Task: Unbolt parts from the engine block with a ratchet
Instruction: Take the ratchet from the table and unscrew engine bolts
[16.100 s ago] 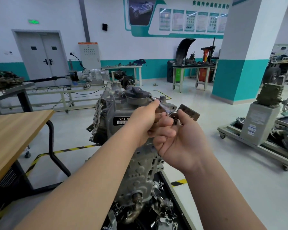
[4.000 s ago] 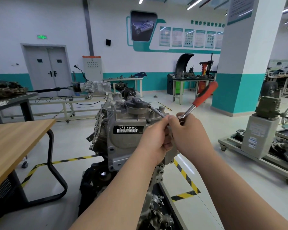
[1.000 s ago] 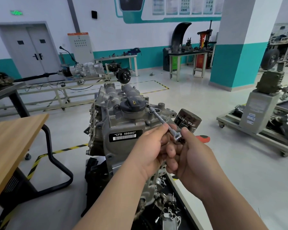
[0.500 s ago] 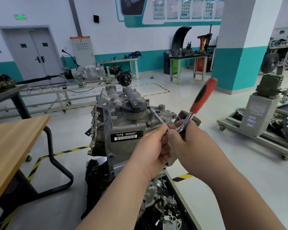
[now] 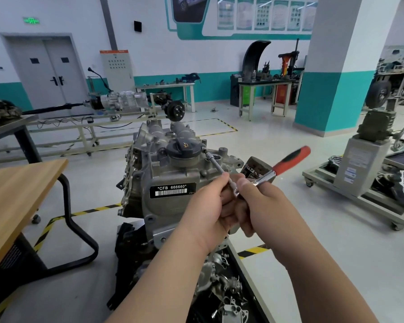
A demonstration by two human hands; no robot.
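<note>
Standing upright at mid-scene, the engine block [image 5: 163, 213] presents its near face, which carries a black label plate [image 5: 172, 190] reading "*CFB 666660*". 1 black oil filler cap [image 5: 183, 148] sits on the top surface. A slim chrome extension bar [image 5: 216, 164] runs from a fastener just right of that cap and slants down toward the near side, into the hands. The fastener itself is too small to make out.

Left hand [image 5: 208, 210]: fingers curled round the near end of the extension bar, thumb tip laid along it. Right hand [image 5: 264, 206]: fingers curled round the head end of the ratchet [image 5: 289, 162], thumb against its chrome neck. The 2 hands touch each other in front of the block's near right corner. The red-and-black handle projects free of the grip, pointing up and to the far right.

A dark cylindrical oil filter [image 5: 252, 167] shows just behind the right thumb, at the block's right side. Below the forearms, a black tray [image 5: 246, 276] holds loose metal parts. A wooden table [image 5: 16, 197] stands to the left, apart from the block. At far left is a grey double door [image 5: 49, 73]. At far right are a white and teal pillar [image 5: 331, 78] and a wheeled cart [image 5: 359, 178] bearing grey equipment.
</note>
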